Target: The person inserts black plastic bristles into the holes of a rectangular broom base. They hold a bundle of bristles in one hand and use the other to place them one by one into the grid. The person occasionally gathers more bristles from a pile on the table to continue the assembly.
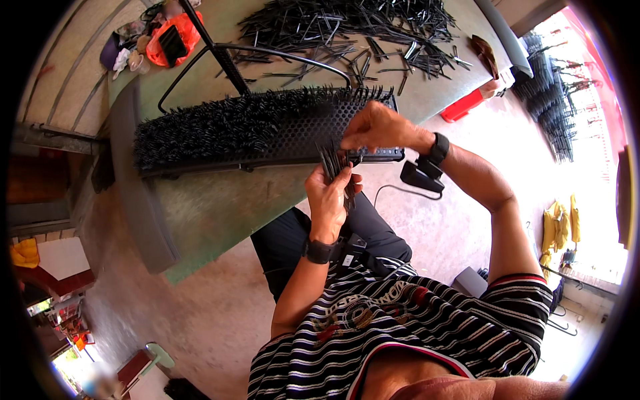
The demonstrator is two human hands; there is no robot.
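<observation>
In front of me lies a long black perforated panel (300,137) on a metal frame. Dense black bristle-like strips (207,130) fill its left part and run along its far edge, while rows of bare holes show toward the right. My left hand (327,200) is closed round a bundle of thin black strips (331,163), just off the panel's near edge. Above the panel's right end is my right hand (377,128), its fingers pinched together close to the bundle's top. Whatever sits between those fingertips is too small to make out.
A large heap of loose black strips (347,27) covers the far side of the green-topped table (220,227). An orange plastic bag (175,40) with a dark phone lies at the far left. A black bar frame (230,70) rises behind the panel. A red stool (463,107) stands at right.
</observation>
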